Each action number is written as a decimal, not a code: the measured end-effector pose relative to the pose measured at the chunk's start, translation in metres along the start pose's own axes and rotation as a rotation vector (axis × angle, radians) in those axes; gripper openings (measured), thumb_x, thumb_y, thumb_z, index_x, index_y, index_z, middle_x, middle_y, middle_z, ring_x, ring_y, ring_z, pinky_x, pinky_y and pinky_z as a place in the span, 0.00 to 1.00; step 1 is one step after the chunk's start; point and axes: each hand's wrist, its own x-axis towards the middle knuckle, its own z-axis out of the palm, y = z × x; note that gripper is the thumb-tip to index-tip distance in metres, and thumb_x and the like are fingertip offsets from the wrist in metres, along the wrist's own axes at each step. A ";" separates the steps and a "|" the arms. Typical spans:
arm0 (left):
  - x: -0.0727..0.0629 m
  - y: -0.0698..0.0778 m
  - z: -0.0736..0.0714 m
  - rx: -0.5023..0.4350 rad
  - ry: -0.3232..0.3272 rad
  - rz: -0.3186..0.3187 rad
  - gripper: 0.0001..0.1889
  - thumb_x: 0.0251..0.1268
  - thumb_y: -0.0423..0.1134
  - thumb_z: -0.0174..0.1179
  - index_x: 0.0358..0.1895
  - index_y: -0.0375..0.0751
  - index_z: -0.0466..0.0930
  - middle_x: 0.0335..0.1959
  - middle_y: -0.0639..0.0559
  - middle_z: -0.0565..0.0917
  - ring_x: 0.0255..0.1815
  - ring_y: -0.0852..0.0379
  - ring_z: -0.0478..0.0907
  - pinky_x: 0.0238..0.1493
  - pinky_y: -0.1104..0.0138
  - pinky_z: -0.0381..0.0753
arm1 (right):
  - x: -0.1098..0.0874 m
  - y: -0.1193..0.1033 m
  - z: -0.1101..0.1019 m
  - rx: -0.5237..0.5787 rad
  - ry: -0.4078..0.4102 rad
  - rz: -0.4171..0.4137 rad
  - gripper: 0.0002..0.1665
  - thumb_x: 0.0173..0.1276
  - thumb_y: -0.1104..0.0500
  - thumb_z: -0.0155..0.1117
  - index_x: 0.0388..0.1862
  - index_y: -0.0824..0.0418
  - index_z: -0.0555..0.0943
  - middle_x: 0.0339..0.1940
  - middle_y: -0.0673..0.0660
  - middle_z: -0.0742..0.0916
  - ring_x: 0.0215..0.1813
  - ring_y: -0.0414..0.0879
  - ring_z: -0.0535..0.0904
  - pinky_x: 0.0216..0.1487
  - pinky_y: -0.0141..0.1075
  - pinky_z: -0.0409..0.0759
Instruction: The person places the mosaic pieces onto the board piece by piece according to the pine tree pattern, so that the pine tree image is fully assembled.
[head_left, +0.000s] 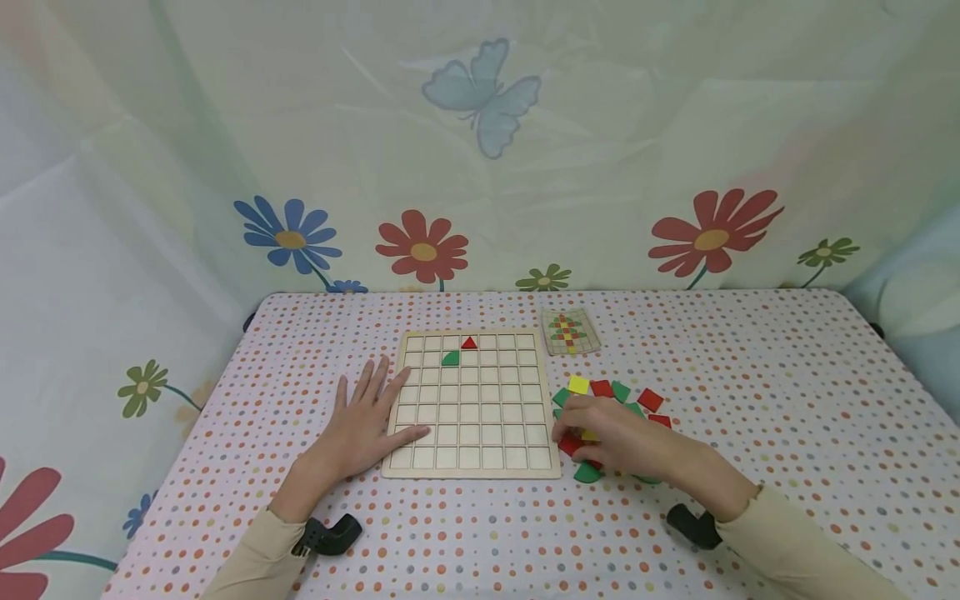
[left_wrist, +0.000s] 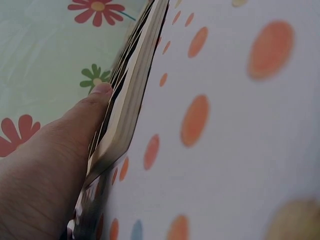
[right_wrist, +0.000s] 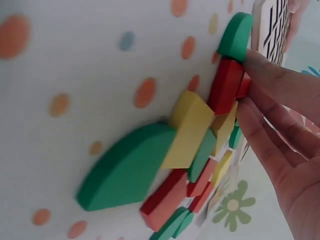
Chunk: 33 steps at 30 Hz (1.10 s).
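Observation:
A light wooden grid board (head_left: 480, 412) lies on the table. A red triangle (head_left: 469, 342) is in its top row, and a green quarter-round piece (head_left: 450, 358) sits in a cell below and to the left. My left hand (head_left: 369, 421) rests with spread fingers over the board's left edge; in the left wrist view its thumb (left_wrist: 85, 112) lies on the frame. Right of the board, my right hand (head_left: 611, 429) reaches into a loose pile of pieces. Thumb and fingertips pinch a red piece (right_wrist: 243, 85), largely hidden by them in the right wrist view.
Red, green and yellow pieces, among them a yellow square (head_left: 578, 384) and a red square (head_left: 650, 400), are scattered around the right hand. A pattern card (head_left: 571, 332) with a coloured tree-like figure lies beyond the pile. A floral backdrop (head_left: 585, 167) rises behind the dotted tablecloth (head_left: 780, 417).

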 end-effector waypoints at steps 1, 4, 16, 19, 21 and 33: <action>0.000 0.000 0.000 0.001 0.000 0.001 0.51 0.70 0.69 0.58 0.86 0.46 0.50 0.87 0.37 0.43 0.87 0.37 0.35 0.77 0.30 0.31 | 0.001 0.000 0.000 -0.003 -0.006 -0.005 0.14 0.60 0.65 0.81 0.43 0.55 0.88 0.43 0.46 0.84 0.42 0.39 0.75 0.43 0.33 0.82; -0.001 -0.001 0.000 0.004 0.003 0.003 0.51 0.70 0.69 0.58 0.86 0.46 0.51 0.86 0.36 0.43 0.87 0.36 0.36 0.77 0.30 0.32 | 0.004 0.000 -0.002 0.007 -0.026 -0.012 0.14 0.60 0.67 0.81 0.42 0.56 0.87 0.40 0.45 0.83 0.40 0.39 0.74 0.41 0.32 0.81; -0.002 -0.002 0.000 0.005 -0.001 -0.008 0.52 0.69 0.69 0.59 0.86 0.45 0.49 0.87 0.37 0.41 0.87 0.37 0.34 0.78 0.32 0.30 | 0.005 0.003 -0.004 0.081 -0.042 0.028 0.14 0.59 0.65 0.81 0.43 0.56 0.88 0.39 0.44 0.83 0.39 0.38 0.76 0.41 0.31 0.82; -0.001 0.000 -0.001 0.003 0.002 -0.004 0.52 0.69 0.69 0.59 0.86 0.45 0.49 0.87 0.37 0.42 0.87 0.37 0.34 0.78 0.32 0.30 | 0.004 0.006 -0.003 0.081 -0.028 0.028 0.14 0.58 0.65 0.82 0.42 0.56 0.87 0.38 0.44 0.84 0.38 0.37 0.76 0.41 0.31 0.82; -0.001 0.000 -0.001 0.002 0.007 0.003 0.52 0.69 0.69 0.59 0.86 0.44 0.50 0.86 0.36 0.42 0.87 0.36 0.35 0.77 0.31 0.31 | 0.004 0.008 -0.003 0.079 -0.017 0.023 0.14 0.57 0.66 0.83 0.40 0.56 0.87 0.38 0.44 0.84 0.37 0.36 0.77 0.40 0.31 0.83; 0.000 0.001 -0.002 0.004 -0.002 0.000 0.51 0.70 0.68 0.59 0.86 0.45 0.50 0.86 0.36 0.43 0.86 0.36 0.35 0.77 0.31 0.31 | 0.004 0.009 -0.004 0.050 -0.005 0.004 0.14 0.54 0.66 0.84 0.39 0.61 0.90 0.37 0.46 0.84 0.35 0.33 0.78 0.37 0.29 0.82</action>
